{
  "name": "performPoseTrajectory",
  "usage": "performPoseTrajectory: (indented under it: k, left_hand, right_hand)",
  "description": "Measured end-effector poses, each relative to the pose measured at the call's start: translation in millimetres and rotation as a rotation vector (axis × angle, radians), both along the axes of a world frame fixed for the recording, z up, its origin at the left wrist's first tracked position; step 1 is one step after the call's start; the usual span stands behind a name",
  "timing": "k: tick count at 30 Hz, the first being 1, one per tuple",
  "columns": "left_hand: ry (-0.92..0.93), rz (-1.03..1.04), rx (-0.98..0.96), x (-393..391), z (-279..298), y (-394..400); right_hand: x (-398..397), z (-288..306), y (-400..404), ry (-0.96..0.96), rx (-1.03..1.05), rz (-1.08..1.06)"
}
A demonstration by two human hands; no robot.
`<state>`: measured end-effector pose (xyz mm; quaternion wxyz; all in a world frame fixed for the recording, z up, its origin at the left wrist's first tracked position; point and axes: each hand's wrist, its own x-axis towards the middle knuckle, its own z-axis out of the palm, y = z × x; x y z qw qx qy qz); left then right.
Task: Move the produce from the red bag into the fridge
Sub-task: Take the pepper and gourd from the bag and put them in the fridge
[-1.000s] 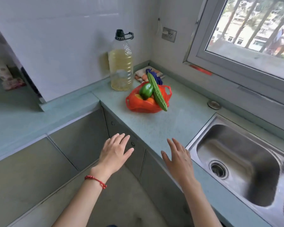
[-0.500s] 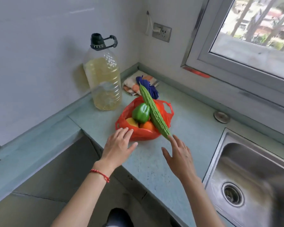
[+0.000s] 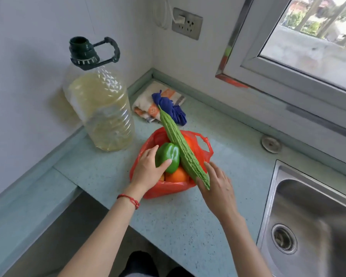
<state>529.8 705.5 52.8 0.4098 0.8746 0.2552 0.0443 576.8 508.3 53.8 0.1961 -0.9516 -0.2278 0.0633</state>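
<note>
So, current state:
Bag: red, lying open on the counter, near its front edge, produce showing at the mouth.
Pepper: green, sitting on top of the pile in the bag, just left of the gourd.
Gourd: long, lying diagonally across the bag, far tip sticking out toward the corner, near end overhanging the bag's front right.
Orange: sitting under the pepper, touching the gourd.
Left hand: fingers curling around the pepper's left side, thumb pressing on its front; gripping it.
Right hand: fingers spread and loose, touching the gourd's near end, not closing on it.
Oil bottle: standing upright left of the bag, against the wall.
Cloths: bunching in the corner behind the bag.
Sink: sitting at the right, well apart from the bag.
</note>
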Motion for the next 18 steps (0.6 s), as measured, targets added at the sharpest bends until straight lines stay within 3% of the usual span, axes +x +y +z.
performPoseTrajectory:
  k: [7, 18]
  left_hand:
    - [0.161, 0.011, -0.129, 28.6, -10.5, 8.4]
    - [0.081, 0.179, -0.373, 31.1, -6.7, 28.8]
  right_hand:
    - [24.3, -4.5, 11.9, 0.045, 0.04, 0.006]
    - [52.5, -6.2, 43.0, 0.158, 0.163, -0.013]
